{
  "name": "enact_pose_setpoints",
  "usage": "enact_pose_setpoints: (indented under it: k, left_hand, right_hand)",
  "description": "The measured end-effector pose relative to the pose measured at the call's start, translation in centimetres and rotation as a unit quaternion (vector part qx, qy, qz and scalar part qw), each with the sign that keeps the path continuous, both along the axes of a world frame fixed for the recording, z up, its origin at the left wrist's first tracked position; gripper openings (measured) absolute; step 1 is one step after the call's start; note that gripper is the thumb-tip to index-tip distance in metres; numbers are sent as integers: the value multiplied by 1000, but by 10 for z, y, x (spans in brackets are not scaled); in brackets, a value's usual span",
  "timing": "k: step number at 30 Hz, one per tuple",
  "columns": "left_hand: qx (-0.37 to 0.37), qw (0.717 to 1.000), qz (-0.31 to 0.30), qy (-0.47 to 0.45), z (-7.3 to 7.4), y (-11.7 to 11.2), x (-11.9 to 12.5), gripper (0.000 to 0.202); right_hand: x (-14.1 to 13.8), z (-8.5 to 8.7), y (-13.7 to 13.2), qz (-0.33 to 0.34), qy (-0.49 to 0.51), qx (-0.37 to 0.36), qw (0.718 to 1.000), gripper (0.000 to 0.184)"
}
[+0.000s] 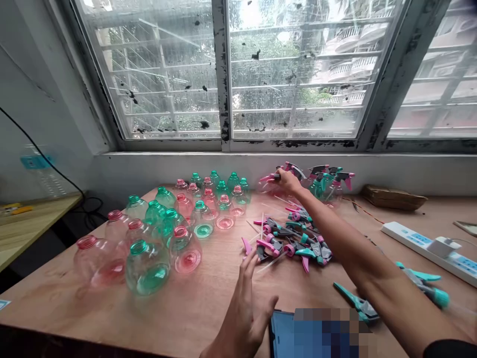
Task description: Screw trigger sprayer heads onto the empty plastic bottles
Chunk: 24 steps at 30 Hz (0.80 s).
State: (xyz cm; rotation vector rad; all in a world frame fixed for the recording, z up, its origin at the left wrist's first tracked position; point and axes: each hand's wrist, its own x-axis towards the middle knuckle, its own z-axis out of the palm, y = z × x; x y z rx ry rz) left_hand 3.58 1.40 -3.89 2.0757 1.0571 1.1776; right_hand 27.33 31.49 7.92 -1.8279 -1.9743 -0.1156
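Note:
My right hand (288, 181) reaches to the back of the table, its fingers closed round the head of a pink spray bottle (271, 188). Beside it stand several bottles with trigger heads fitted, among them a green spray bottle (317, 187). My left hand (246, 301) is over the front of the table, fingers stretched and thumb apart, with nothing in it. Just beyond its fingertips lies a heap of loose trigger spray heads (294, 233) in pink, teal and grey, with thin clear tubes. To the left stand rows of round, open-necked bottles (149, 268), pink and green.
At the front lies a phone or tablet (283, 333), partly blurred out. Teal spray heads (357, 303) lie near my right forearm. A white power strip (417, 243) with a plugged-in charger and a brown package (391, 197) are to the right. A window wall bounds the back.

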Motion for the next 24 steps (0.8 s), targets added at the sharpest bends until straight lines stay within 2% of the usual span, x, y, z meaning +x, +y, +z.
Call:
enact_pose_setpoints:
  k: [8,11,14,19,21,24]
  left_hand:
    - [21,998,-66,9,-32,11,-6,81]
    - [13,996,-84,-1,-39,14,-6,76]
    - [22,997,-77,4,-38,13,-4,69]
    - [19,997,-73,26,-34,11,-2,86]
    - [15,997,-73,23,-33,11,-3,78]
    - [5,998,-67,18,-29,9,-4,66]
  right_hand:
    - [-26,7,66,-43,0,-45,998,25]
    - [-36,4,82,-46,0,-57,997,25]
    - [-43,0,94,-55,7,-50,997,28]
    - [-49,-5,101,-64,27,-15,997,44]
    - [-50,-6,98,-54,30,-8,998,52]
    - [-50,-2,84,-24,22,6,999,73]
